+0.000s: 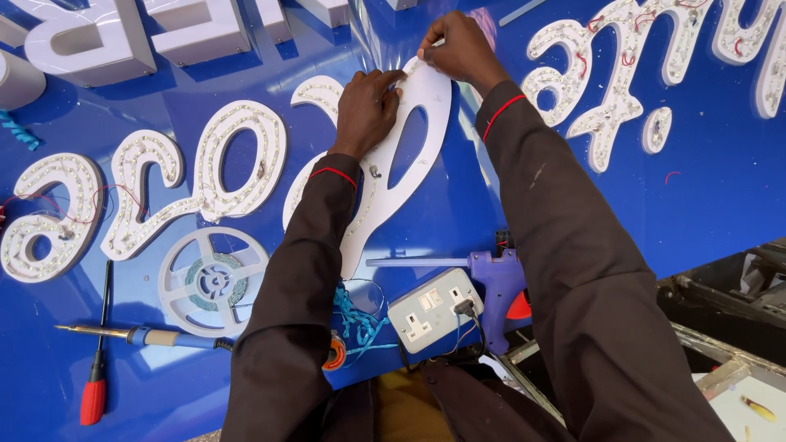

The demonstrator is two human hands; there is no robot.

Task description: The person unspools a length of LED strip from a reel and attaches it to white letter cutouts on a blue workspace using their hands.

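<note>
Two hands on white letter piece [409, 147]; left hand [366, 110] pressing flat, right hand [458, 47] pinching its tip

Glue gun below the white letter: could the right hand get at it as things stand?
Probably yes. The purple glue gun lies uncovered on the blue sign panel beside the socket box, just under the right forearm. The right hand would first have to leave the white letter.

Two hands [368, 110] [458, 49], one glue gun [499, 286], one socket box [434, 309], one reel [213, 281], one screwdriver [96, 360], one soldering iron [139, 334].
</note>
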